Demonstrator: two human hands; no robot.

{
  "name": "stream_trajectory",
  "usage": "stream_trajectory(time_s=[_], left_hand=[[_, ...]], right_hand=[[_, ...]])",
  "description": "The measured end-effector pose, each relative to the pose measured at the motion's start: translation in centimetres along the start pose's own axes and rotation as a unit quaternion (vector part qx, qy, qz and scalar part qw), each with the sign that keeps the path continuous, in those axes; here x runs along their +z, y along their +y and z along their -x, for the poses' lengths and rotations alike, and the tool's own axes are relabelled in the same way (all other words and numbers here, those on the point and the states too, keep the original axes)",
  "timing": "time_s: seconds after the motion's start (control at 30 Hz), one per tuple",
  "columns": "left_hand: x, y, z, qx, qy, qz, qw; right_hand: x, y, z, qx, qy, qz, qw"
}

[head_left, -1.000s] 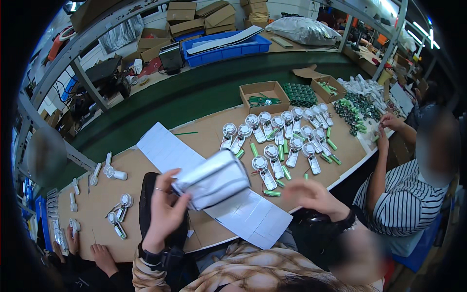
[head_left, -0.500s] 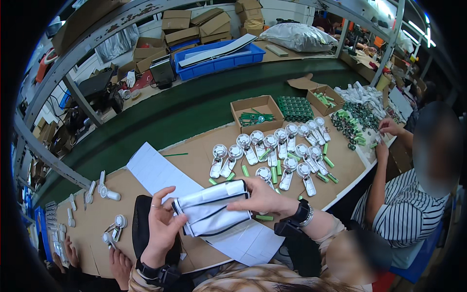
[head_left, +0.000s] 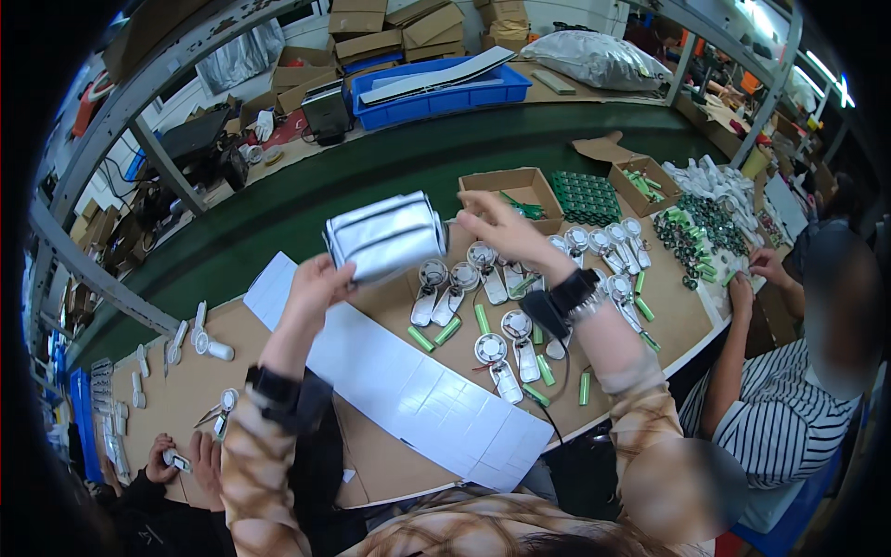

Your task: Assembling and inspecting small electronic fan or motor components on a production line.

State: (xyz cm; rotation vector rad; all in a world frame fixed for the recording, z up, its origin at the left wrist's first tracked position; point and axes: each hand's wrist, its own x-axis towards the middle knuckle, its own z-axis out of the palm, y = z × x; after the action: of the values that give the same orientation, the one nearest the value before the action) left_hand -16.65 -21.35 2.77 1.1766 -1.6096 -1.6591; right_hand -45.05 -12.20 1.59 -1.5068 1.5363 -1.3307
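A silvery-white pouch (head_left: 385,239) with black piping is raised over the far side of the bench. My left hand (head_left: 316,290) grips its lower left corner, thumb on the near face and the other fingers partly hidden. Close to the pouch's right end is my right hand (head_left: 501,230), fingers apart and nothing visibly held; whether a fingertip touches the pouch I cannot tell. Below my right hand lie several small white fan units (head_left: 490,349) with round heads and wired open handles. Green cylindrical batteries (head_left: 584,388) are scattered among them.
A long white sheet (head_left: 418,399) crosses the cardboard-covered bench. Behind stand a cardboard box (head_left: 469,182) and stacked green circuit boards (head_left: 587,197). A co-worker in a striped shirt (head_left: 789,390) works at right; another person's hands (head_left: 160,459) hold a part at lower left.
The pouch has moved up and away from me in my left hand. My right hand has come off it and moved forward. The person at lower left has lifted a white part.
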Motion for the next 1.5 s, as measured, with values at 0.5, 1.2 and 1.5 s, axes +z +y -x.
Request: stream_trajectory(time_s=[0.5, 1.2, 1.5], left_hand=[[4.9, -5.7, -11.8, -0.108, 0.022, -0.013, 0.994], [9.3, -8.3, -14.5, 0.161, 0.055, -0.231, 0.958], [10.2, -8.4, -14.8, 0.09, -0.014, -0.154, 0.984]], right_hand=[[-2.4, 4.0, -3.4, -0.01, 0.101, 0.372, 0.923], [-2.1, 6.4, -5.0, 0.109, -0.097, 0.381, 0.913], [-2.0, 3.2, -3.2, 0.107, -0.066, 0.471, 0.873]])
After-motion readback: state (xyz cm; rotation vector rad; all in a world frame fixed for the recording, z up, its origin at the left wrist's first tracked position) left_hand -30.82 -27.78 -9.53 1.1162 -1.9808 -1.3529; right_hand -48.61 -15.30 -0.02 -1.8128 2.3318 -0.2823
